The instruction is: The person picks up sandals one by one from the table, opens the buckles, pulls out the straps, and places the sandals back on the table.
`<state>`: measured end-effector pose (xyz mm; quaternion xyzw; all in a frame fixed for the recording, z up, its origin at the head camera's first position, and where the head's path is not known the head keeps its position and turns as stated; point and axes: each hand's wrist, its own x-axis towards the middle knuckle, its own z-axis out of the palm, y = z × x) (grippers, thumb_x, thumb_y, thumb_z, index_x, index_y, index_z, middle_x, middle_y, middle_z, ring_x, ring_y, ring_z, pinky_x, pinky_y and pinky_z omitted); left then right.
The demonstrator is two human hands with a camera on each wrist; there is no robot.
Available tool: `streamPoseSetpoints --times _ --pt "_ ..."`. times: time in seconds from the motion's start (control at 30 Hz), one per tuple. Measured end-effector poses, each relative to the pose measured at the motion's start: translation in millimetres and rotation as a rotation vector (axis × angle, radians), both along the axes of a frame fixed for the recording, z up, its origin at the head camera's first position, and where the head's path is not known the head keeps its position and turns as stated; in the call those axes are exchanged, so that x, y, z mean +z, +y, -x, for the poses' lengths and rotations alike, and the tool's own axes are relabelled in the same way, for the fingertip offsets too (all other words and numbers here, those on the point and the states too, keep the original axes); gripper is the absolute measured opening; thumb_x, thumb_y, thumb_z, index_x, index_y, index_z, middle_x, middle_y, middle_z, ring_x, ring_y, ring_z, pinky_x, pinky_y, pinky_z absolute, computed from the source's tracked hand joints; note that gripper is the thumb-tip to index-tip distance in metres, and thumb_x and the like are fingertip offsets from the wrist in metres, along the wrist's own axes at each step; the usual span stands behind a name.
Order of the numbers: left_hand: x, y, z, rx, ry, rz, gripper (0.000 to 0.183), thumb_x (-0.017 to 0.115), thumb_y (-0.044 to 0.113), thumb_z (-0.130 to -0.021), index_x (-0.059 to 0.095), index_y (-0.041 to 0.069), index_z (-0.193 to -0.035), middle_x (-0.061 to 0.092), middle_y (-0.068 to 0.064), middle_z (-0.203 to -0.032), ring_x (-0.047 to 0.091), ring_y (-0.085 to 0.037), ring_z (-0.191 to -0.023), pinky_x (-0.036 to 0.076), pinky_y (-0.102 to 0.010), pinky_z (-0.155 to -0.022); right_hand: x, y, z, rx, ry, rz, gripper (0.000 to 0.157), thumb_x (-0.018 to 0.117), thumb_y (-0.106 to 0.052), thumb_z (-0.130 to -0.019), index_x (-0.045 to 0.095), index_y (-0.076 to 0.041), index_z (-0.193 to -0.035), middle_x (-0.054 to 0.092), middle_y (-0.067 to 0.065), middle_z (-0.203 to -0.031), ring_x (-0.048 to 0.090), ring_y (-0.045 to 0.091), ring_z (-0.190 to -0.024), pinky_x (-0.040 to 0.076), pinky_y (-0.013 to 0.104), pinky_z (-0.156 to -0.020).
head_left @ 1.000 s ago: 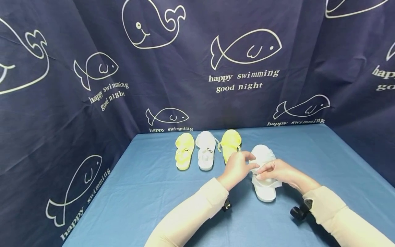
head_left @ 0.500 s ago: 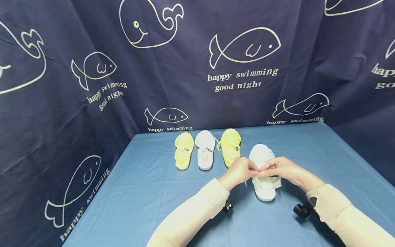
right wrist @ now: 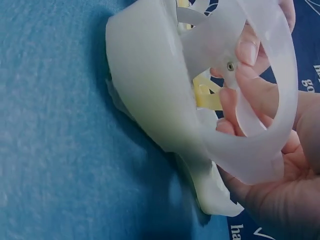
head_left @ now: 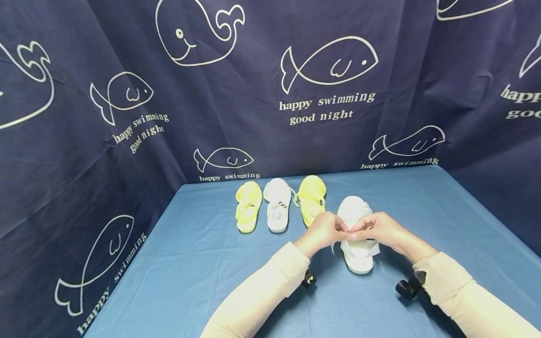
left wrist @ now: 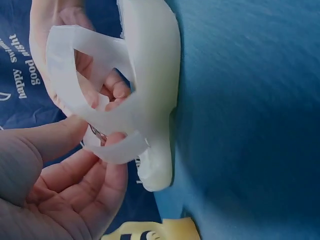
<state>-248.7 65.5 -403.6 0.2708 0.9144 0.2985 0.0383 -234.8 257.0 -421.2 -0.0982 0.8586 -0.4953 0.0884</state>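
Note:
A white sandal (head_left: pixel 354 209) lies sole down on the blue table, and both hands meet over its straps. My left hand (head_left: pixel 323 230) pinches a translucent strap (left wrist: pixel 120 151) between thumb and fingers, beside a small metal buckle (left wrist: pixel 98 133). From the other side, my right hand (head_left: pixel 383 231) pinches a narrow strap (right wrist: pixel 246 114) that bears a small metal snap (right wrist: pixel 230 66). The fingertips touch or nearly touch, and they partly hide the fastening. A wider band (left wrist: pixel 62 65) arches up from the sole in the left wrist view.
Left of the hands stand a yellow sandal (head_left: pixel 312 192), another white sandal (head_left: pixel 277 213) and a second yellow sandal (head_left: pixel 248 211) in a row. Dark blue printed cloth (head_left: pixel 236 108) hangs behind and beside the blue table (head_left: pixel 190 263).
One second ago the hands were apart, the left one nearer the sandal's side. They have since come together over the straps, with both now pinching. The view has shifted slightly.

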Motion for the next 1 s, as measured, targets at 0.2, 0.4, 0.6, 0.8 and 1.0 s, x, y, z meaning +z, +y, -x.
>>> streamPoseSetpoints --times 0.2,0.4,0.6,0.8,1.0 --pt "-8.5 -10.1 1.8 -0.022 -0.108 -0.168 0.01 0.077 0.016 -0.083 0.075 0.007 -0.085 0.068 0.003 -0.066 0.054 0.002 -0.054 0.044 -0.012 -0.051 -2.1 -4.5 0.8 -0.006 -0.003 0.022 0.035 0.082 -0.023 -0.077 0.073 0.003 -0.1 0.075 0.003 -0.087 0.063 0.005 -0.076 0.052 0.023 -0.068" --pt "-20.1 -18.9 0.9 0.038 -0.186 -0.334 0.009 0.076 0.014 -0.083 0.075 0.007 -0.087 0.07 -0.001 -0.067 0.057 0.003 -0.054 0.044 -0.013 -0.052 -0.4 -7.5 3.7 0.028 -0.009 0.045 0.035 0.078 -0.018 -0.08 0.07 0.008 -0.103 0.072 0.003 -0.078 0.063 0.01 -0.069 0.054 0.027 -0.065" --pt "-22.6 -22.3 -1.1 0.107 -0.227 -0.425 0.01 0.078 0.016 -0.082 0.076 0.008 -0.086 0.072 -0.002 -0.069 0.062 0.0 -0.055 0.046 -0.013 -0.052 8.1 -10.9 10.1 0.092 0.135 -0.112 0.025 0.08 -0.025 -0.079 0.077 -0.005 -0.094 0.075 0.003 -0.083 0.061 0.001 -0.072 0.05 0.022 -0.063" --pt "-19.1 -19.2 -3.0 0.088 -0.189 -0.402 0.008 0.077 0.016 -0.083 0.074 0.008 -0.083 0.071 -0.002 -0.068 0.06 0.0 -0.054 0.044 -0.013 -0.049 21.5 -6.3 14.8 0.211 0.311 -0.262 0.014 0.08 -0.024 -0.079 0.079 -0.012 -0.087 0.075 -0.002 -0.081 0.056 -0.005 -0.07 0.048 0.018 -0.061" --pt "-15.7 -16.8 -2.8 0.069 -0.178 -0.337 0.007 0.074 0.009 -0.082 0.074 0.007 -0.089 0.069 0.0 -0.068 0.055 0.002 -0.054 0.043 -0.013 -0.051 27.1 -3.8 16.7 0.287 0.296 -0.267 0.014 0.079 -0.023 -0.08 0.078 -0.011 -0.087 0.074 -0.004 -0.078 0.058 -0.004 -0.069 0.048 0.019 -0.061"
